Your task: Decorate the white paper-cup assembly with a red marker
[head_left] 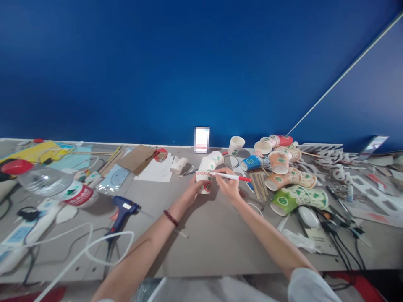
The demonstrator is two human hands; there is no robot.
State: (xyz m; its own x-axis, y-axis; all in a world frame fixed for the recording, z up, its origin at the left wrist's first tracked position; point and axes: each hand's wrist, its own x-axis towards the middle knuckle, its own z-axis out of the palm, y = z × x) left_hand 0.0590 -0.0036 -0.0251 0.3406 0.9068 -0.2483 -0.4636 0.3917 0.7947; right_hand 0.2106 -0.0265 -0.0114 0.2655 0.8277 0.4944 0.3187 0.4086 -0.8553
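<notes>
My left hand (pixel 192 188) is closed around the side of a white paper cup (pixel 204 184) that bears red markings and a green print. In my right hand (pixel 229 182) is a marker (pixel 234 177) with a white barrel and a red end; its tip points left at the cup's upper part. Just behind the held cup, more white paper cups with green prints (pixel 215 158) lean in a row. Whether they are joined to the held cup I cannot tell. Another white cup (pixel 236 145) stands farther back, near the wall.
Coloured paper cups (pixel 285 201) lie in rows at the right, beside wooden sticks (pixel 260 186). A blue glue gun (pixel 122 212), a bottle (pixel 63 188) and a power strip (pixel 30 235) occupy the left. A phone (pixel 202 139) stands against the blue wall. Loose cables cross both sides.
</notes>
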